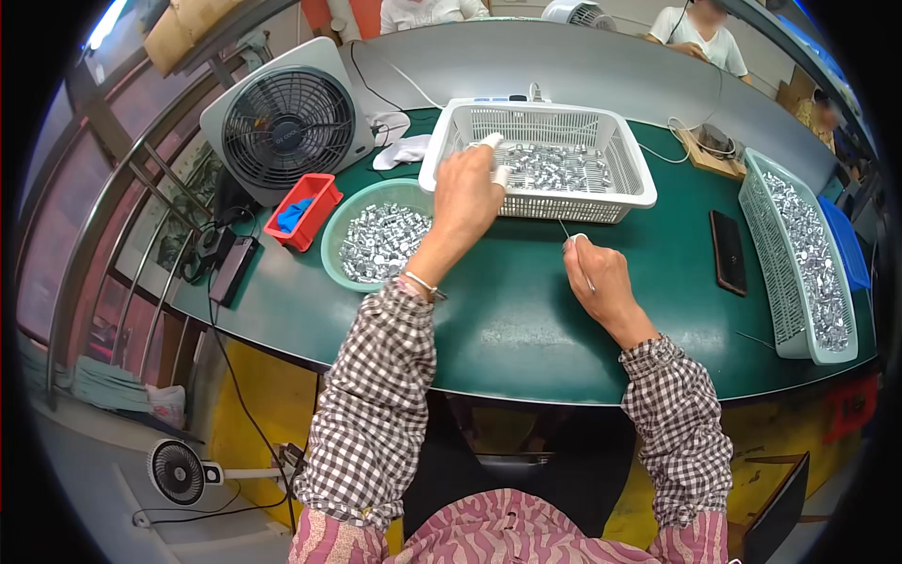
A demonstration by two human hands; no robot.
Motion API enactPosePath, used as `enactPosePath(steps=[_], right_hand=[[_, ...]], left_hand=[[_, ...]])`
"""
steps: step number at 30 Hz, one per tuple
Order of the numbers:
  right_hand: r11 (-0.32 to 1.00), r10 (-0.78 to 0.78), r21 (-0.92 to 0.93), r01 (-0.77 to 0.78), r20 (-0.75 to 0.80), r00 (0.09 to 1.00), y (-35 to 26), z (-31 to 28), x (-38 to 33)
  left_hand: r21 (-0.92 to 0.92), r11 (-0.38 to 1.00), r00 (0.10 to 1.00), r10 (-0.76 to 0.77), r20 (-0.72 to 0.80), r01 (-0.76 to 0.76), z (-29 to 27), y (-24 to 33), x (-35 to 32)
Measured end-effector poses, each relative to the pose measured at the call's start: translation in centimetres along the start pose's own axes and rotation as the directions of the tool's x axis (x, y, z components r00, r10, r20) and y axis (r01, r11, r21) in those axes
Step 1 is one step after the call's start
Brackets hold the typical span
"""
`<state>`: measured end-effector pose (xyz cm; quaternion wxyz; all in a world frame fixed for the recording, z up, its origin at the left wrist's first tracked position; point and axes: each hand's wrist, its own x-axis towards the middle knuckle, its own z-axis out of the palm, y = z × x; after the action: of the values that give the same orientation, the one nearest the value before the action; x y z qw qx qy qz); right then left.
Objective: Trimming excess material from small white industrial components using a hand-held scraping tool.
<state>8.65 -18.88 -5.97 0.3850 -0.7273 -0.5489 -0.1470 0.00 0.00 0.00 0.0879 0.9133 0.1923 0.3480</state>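
While my left hand [467,193] reached over the near rim of the white plastic basket [631,185], its taped fingers pinched a small metal part [501,176] above the heap of silvery parts [554,167]. My right hand [598,279], nearer me on the green table [507,320], was closed on a thin metal rod [567,232]. A green bowl [335,246] of parts sat left of my left wrist.

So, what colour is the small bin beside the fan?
Red bin, with something blue inside; the head view shows it.
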Motion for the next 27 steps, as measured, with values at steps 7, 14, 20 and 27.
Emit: enactPosePath(steps=[7, 14, 20, 27], right_hand=[[1.000, 0.014, 0.006, -0.014, -0.015, 1.000, 0.4, -0.3, -0.1], [0.999, -0.022, 0.044, 0.022, 0.014, 1.000, 1.6, 0.4, 0.2], [0.996, -0.022, 0.089, 0.018, 0.039, 0.999, 2.5, 1.0, 0.8], [0.996, -0.019, 0.089, 0.018, 0.014, 1.000, 3.8, 1.3, 0.1]], left_hand=[[0.122, 0.972, 0.974, -0.211, 0.079, 0.201, -6.2, -7.5, -0.8], [0.516, 0.852, 0.936, -0.251, 0.245, 0.093, -4.8, -13.0, -4.2], [0.480, 0.867, 0.970, -0.214, 0.112, 0.135, -3.3, -14.7, -4.5], [0.462, 0.859, 0.941, -0.311, 0.131, 0.220, -3.2, -13.2, -4.2]])
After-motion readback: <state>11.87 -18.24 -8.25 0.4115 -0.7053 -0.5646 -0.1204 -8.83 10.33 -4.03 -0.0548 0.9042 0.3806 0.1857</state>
